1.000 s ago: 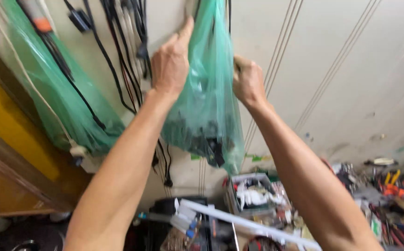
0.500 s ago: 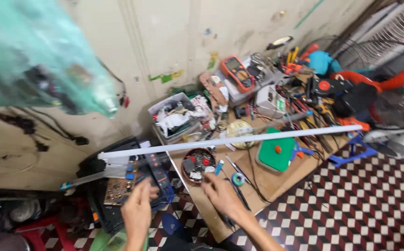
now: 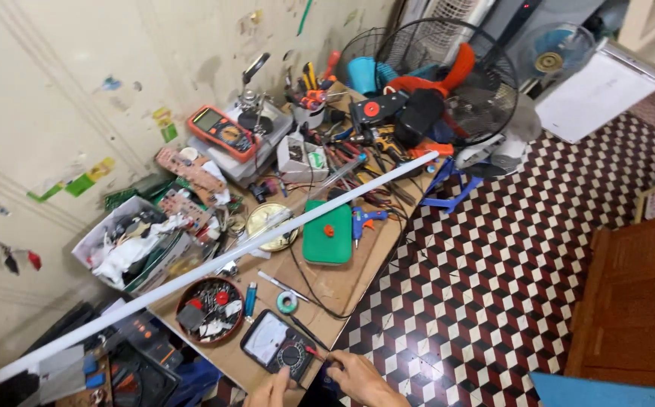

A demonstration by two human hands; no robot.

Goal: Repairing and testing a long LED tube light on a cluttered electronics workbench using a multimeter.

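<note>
Cluttered workbench against the wall: we reach both hands to the analog multimeter at its near edge. Our left hand touches its lower corner, fingers loose; our right hand pinches the red probe beside it.

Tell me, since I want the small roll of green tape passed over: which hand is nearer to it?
Right, narrowly. The right hand lies below and right of the green tape roll, at the analog meter's red probe. The left hand sits lower, at the meter's bottom edge.
</note>
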